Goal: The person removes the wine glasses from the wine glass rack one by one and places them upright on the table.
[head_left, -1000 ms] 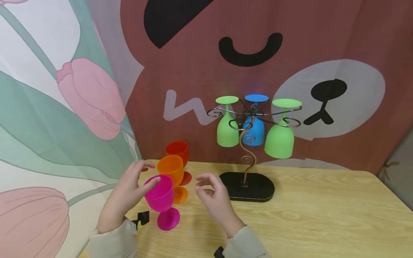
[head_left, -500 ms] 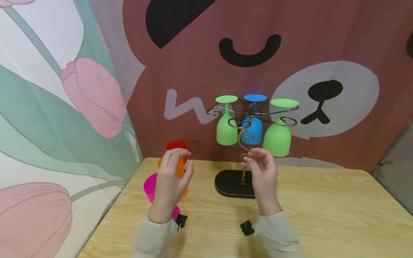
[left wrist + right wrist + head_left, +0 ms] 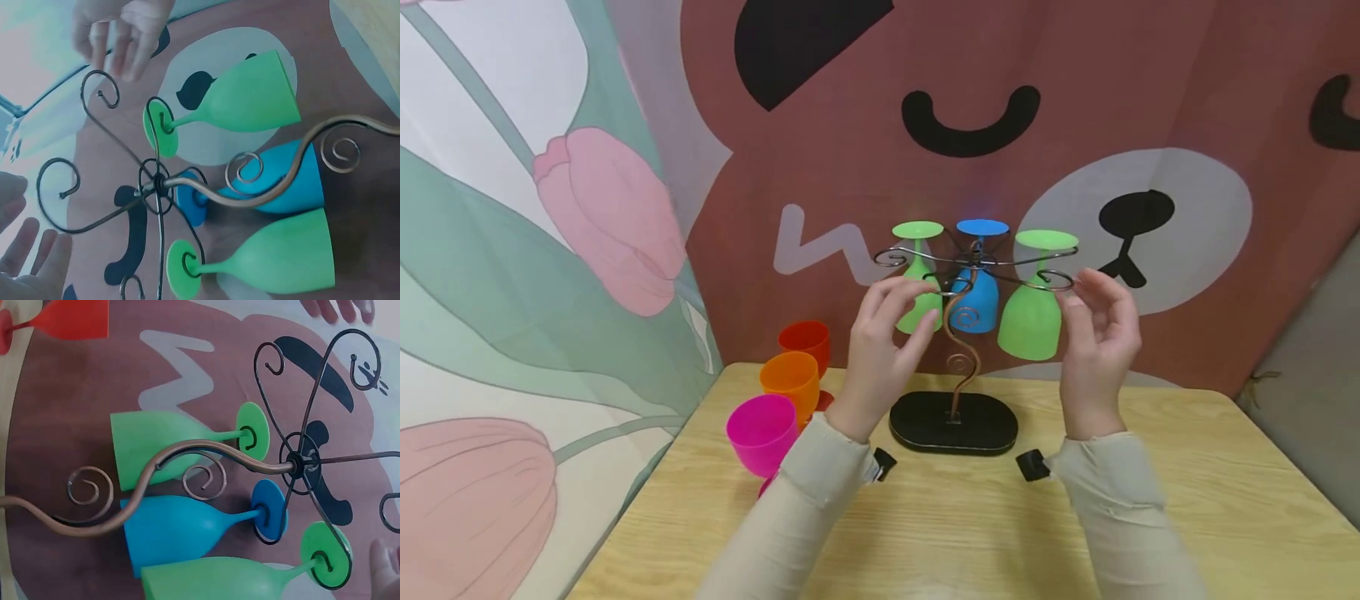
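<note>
A wire goblet rack (image 3: 955,350) with scrolled arms stands on a black base. Three goblets hang upside down from it by their feet: a light green goblet (image 3: 919,308) on the left, a blue goblet (image 3: 976,304) behind the stem and a second light green goblet (image 3: 1030,325) on the right. My left hand (image 3: 883,350) is beside the front-left scroll, its fingers spread and loosely bent; the left wrist view shows a gap between its fingers (image 3: 53,259) and the wire. My right hand (image 3: 1097,358) is near the right scroll with loosely bent fingers, nothing held.
On the table's left side stand a magenta goblet (image 3: 762,433), an orange goblet (image 3: 790,379) and a red goblet (image 3: 805,343), upright in a row. The left sleeve partly covers the magenta one. A printed curtain (image 3: 820,167) hangs right behind the wooden table (image 3: 955,533).
Both hands have moved right and up, from around the upright goblets to either side of the rack. The goblets and rack stay in place.
</note>
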Motion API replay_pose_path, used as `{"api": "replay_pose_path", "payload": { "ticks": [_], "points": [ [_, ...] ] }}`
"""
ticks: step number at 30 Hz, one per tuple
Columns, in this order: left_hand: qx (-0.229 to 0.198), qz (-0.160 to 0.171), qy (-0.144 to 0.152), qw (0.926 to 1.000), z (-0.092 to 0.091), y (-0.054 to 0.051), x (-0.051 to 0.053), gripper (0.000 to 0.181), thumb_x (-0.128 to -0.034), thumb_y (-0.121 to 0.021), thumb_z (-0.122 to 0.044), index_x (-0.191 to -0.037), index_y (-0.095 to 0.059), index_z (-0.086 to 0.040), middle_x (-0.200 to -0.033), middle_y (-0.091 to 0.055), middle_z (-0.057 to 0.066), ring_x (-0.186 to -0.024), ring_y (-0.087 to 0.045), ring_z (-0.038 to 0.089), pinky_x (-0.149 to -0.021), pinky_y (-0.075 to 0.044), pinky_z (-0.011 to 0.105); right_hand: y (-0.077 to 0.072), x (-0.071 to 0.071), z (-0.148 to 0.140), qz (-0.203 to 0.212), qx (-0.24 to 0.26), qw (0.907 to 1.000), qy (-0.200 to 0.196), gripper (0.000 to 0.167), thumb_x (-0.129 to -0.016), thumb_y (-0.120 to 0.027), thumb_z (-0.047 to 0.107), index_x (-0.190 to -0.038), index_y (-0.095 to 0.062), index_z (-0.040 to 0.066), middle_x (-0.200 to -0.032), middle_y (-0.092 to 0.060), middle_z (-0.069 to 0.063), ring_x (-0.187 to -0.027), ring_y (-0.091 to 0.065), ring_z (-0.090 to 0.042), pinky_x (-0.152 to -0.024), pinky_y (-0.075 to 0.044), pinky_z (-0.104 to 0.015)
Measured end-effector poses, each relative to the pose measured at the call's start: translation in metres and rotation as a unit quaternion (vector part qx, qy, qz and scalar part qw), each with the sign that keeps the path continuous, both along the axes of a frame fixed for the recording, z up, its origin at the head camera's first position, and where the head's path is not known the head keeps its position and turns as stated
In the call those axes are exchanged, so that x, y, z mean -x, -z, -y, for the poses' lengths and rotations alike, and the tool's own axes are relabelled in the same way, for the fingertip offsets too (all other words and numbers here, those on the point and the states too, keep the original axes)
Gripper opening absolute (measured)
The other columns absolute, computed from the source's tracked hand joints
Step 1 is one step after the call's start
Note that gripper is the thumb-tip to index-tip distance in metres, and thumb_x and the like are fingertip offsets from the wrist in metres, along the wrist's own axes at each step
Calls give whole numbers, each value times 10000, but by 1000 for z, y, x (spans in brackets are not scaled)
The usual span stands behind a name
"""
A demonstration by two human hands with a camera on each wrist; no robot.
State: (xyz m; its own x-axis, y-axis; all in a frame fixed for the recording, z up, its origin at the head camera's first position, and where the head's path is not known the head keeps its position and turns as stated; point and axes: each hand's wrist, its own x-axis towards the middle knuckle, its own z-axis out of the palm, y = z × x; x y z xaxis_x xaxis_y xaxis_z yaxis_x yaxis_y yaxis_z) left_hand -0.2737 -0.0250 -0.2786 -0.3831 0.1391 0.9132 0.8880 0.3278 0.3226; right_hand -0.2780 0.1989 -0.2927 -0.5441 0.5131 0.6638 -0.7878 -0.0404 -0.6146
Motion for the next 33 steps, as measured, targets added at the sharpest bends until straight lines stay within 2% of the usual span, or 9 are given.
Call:
{"api": "replay_pose_path", "payload": {
  "ticks": [4,6,11,13,16,23,29,33],
  "points": [
    [161,-23,-87,9998,-8,-9,9,196,-953,-711,-85,-1142,-695,-33,-1201,-614,129,-1165,-545,265,-1027,-484,292,-6,4,1,-456,-135,9989,-22,204,-931,-604,-44,-1114,-680,-92,-1138,-621,-125,-1027,-640,-252,-966,-521,-273],
    [266,-50,-200,9994,-11,-12,12,154,-955,-712,-96,-1097,-705,-39,-1172,-628,117,-1144,-548,258,-1016,-472,297,-11,2,4,-625,-262,9976,133,156,-915,-605,-68,-1028,-683,-142,-1079,-644,-102,-991,-651,-239,-1042,-470,-283],
    [348,10,-272,9990,-10,-15,14,104,-953,-714,-95,-1037,-708,-34,-1111,-633,113,-1103,-562,245,-988,-484,274,-16,1,5,-524,-396,9974,305,87,-891,-639,-91,-918,-694,-153,-988,-662,-68,-1050,-620,-238,-1087,-450,-307],
    [350,49,-289,9990,-8,-16,15,102,-958,-709,-99,-1032,-706,-29,-1102,-631,117,-1095,-569,244,-982,-488,271,-13,3,4,-481,-417,9977,236,68,-891,-654,-90,-910,-718,-108,-1001,-657,-75,-1077,-605,-264,-1020,-507,-296],
    [324,128,-318,9989,-4,-15,17,90,-961,-698,-96,-1023,-703,-30,-1097,-630,119,-1081,-576,242,-967,-496,280,-10,2,6,-504,-512,9970,272,71,-882,-666,-94,-902,-731,-74,-1005,-652,-69,-1088,-597,-279,-1024,-505,-297],
    [165,95,-334,9993,6,-16,24,61,-952,-671,-71,-989,-700,-31,-1075,-635,121,-1058,-583,246,-959,-502,304,-5,-1,16,-519,-858,9933,576,124,-875,-672,-93,-944,-657,-194,-1031,-634,-14,-1097,-589,-258,-1008,-517,-282],
    [145,98,-379,9991,11,-17,27,66,-951,-650,-55,-984,-700,-25,-1070,-633,128,-1057,-582,256,-976,-496,312,-2,-3,24,-752,-931,9920,400,119,-867,-671,-136,-948,-633,-215,-1041,-620,-30,-1109,-564,-313,-1025,-509,-304],
    [238,177,-459,9985,14,-17,28,80,-960,-637,-50,-1001,-696,-15,-1081,-626,131,-1057,-578,258,-981,-496,311,-1,-5,30,-815,-935,9917,340,111,-863,-677,-138,-938,-639,-212,-1036,-624,-38,-1106,-569,-299,-1016,-515,-306]
  ]
}}
